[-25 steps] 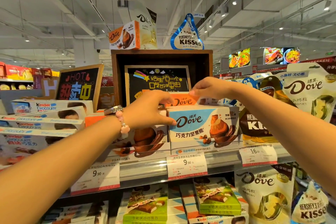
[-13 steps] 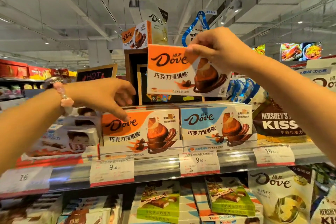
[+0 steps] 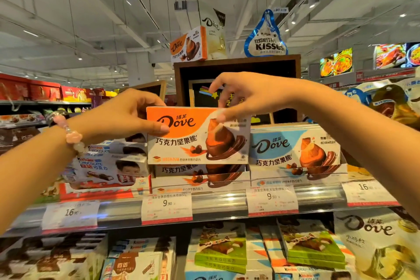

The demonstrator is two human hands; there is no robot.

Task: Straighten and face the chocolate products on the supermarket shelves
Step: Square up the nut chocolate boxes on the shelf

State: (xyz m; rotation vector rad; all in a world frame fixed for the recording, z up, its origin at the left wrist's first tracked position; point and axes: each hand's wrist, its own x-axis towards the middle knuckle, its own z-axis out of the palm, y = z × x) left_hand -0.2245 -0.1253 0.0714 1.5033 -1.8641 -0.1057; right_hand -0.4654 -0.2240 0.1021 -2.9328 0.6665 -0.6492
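Note:
An orange Dove chocolate box (image 3: 181,143) stands upright with its face toward me, just above and in front of another orange Dove box (image 3: 197,177) on the upper shelf. My left hand (image 3: 127,118) grips its top left corner, thumb on the front. My right hand (image 3: 250,95) pinches its top right edge, thumb on the front. A blue Dove box (image 3: 293,152) stands directly to the right on the same shelf.
Kinder chocolate boxes (image 3: 109,168) lie left of the Dove boxes. Price tags (image 3: 167,208) hang along the shelf rail (image 3: 218,207). Green chocolate boxes (image 3: 220,250) and Dove bags (image 3: 375,241) fill the lower shelf. Hershey's Kisses bags (image 3: 391,104) hang at the right. A wooden display box (image 3: 236,63) stands behind.
The orange Dove box came down from above the shelf to the front of the orange stack. My left hand moved from the shelf onto its left corner.

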